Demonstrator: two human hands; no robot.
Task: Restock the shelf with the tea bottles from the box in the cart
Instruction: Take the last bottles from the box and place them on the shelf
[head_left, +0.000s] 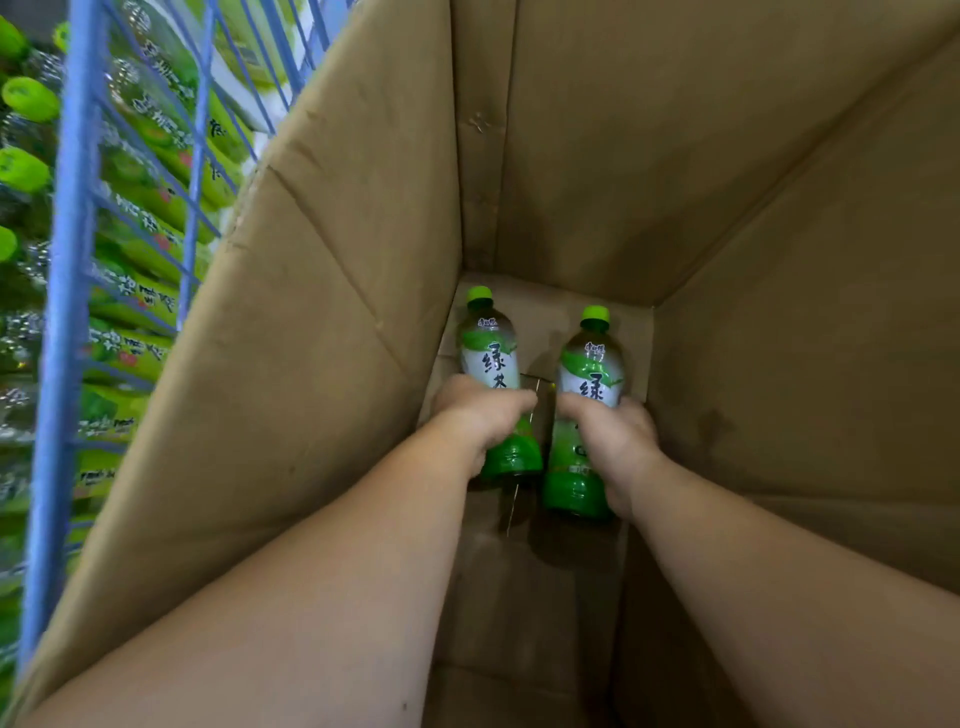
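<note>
Two tea bottles, deep in the box, near its far end. Left bottle: green cap, lower body held by the left hand, fingers curled round it. Right bottle: same make, held likewise by the right hand. The bottles lie just beside each other, not touching, caps pointing away from the person. Handling, as judged: grip low on the firm body, draw both straight back along the box, parallel, so they neither knock together nor catch the tall flaps; smooth plastic may slip. The box stands against the blue wire of the cart; beyond it are rows of shelved bottles, blurred. Not determinable: whether the bottles rest on the box floor or are lifted; fingertips, hidden behind the bottles; further stock under the forearms; free space on the shelf.
</note>
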